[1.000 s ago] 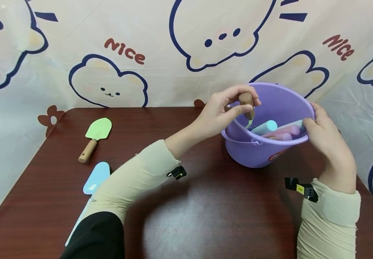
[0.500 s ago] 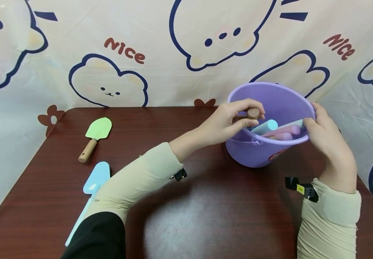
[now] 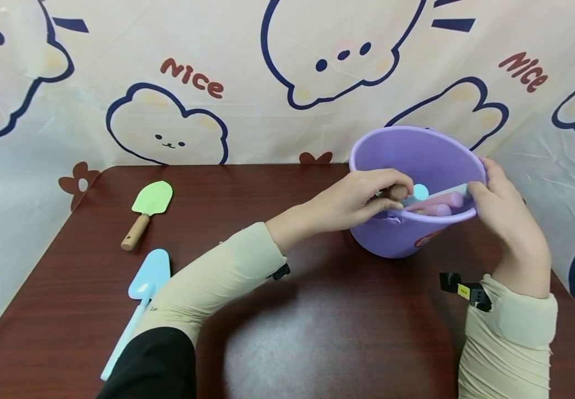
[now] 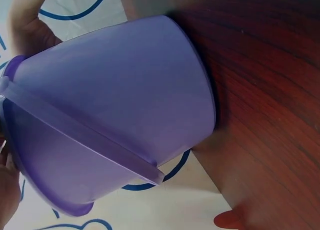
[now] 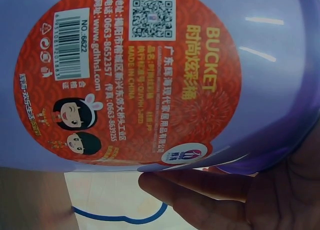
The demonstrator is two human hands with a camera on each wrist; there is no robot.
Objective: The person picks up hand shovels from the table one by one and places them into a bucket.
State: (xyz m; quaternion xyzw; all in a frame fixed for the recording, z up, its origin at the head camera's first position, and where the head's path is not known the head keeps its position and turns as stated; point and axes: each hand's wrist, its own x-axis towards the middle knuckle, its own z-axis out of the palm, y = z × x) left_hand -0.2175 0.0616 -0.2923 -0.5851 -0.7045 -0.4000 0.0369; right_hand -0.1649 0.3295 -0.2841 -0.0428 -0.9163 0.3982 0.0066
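At the right of the table stands a purple bucket [image 3: 379, 241], with several light blue and pink rods [image 3: 449, 200] inside. My left hand [image 3: 349, 199] reaches over the near left rim and grips the wooden handle [image 3: 396, 192] of a small garden tool; its head is hidden in the bucket. My right hand [image 3: 514, 227] holds the right rim, thumb inside and fingers against the outer wall. In the right wrist view, the fingers [image 5: 200, 195] lie under the bucket wall beside its red label [image 5: 130, 80]. The left wrist view shows the bucket's lowered bail handle [image 4: 85, 135].
A green trowel [image 3: 152, 198] with a wooden handle lies on the left of the dark wooden table [image 3: 317, 332]. Nearer, a light blue shovel [image 3: 149, 275] lies partly beside my left sleeve. A printed cloth [image 3: 247, 127] hangs behind the table.
My left hand has moved down and slightly right, lowering the wooden-handled tool deeper into the bucket and tipping its handle over. The right hand stays at the rim.
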